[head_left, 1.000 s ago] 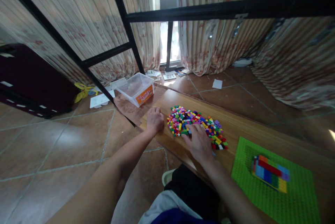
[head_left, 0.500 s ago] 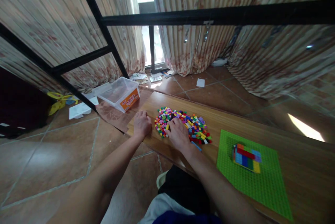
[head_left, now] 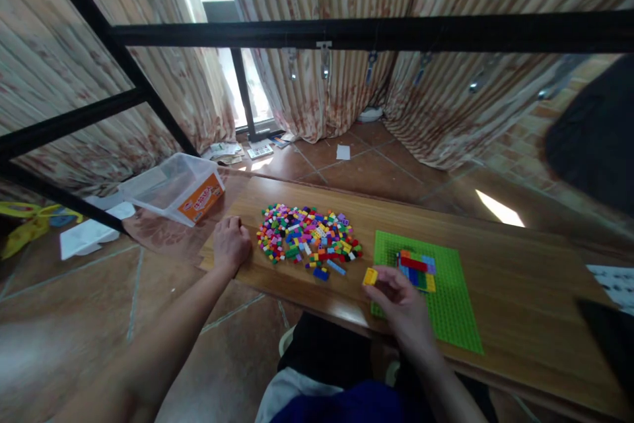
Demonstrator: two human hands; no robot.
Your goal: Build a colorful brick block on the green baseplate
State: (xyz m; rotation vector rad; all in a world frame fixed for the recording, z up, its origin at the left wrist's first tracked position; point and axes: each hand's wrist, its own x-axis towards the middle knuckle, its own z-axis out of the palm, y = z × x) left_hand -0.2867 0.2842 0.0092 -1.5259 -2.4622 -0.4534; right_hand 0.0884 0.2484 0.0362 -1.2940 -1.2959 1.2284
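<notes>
My right hand (head_left: 400, 301) pinches a yellow toy brick (head_left: 370, 276) between thumb and fingers, its hollow side partly showing. It is over the near left part of a green baseplate (head_left: 448, 307). On that plate, just beyond the hand, stands a small build of red, blue, green and yellow bricks (head_left: 415, 266). My left hand (head_left: 232, 243) rests on the table's left end with its fingers curled in, and nothing shows in it. Beside it spreads a heap of mixed small bricks (head_left: 310, 231). A blue brick (head_left: 321, 274) and a light blue bar (head_left: 336, 267) lie at the heap's near edge.
The wooden table (head_left: 515, 291) runs off to the right. Left of it stands a clear plastic box (head_left: 168, 189) with an orange label. A black metal rail (head_left: 347, 32) crosses in front of the curtains. Papers (head_left: 343, 152) lie on the tiled floor.
My right hand has left the brick heap and moved right to the green baseplate, carrying the yellow brick. My left hand stays on the table's end. The view has turned right.
</notes>
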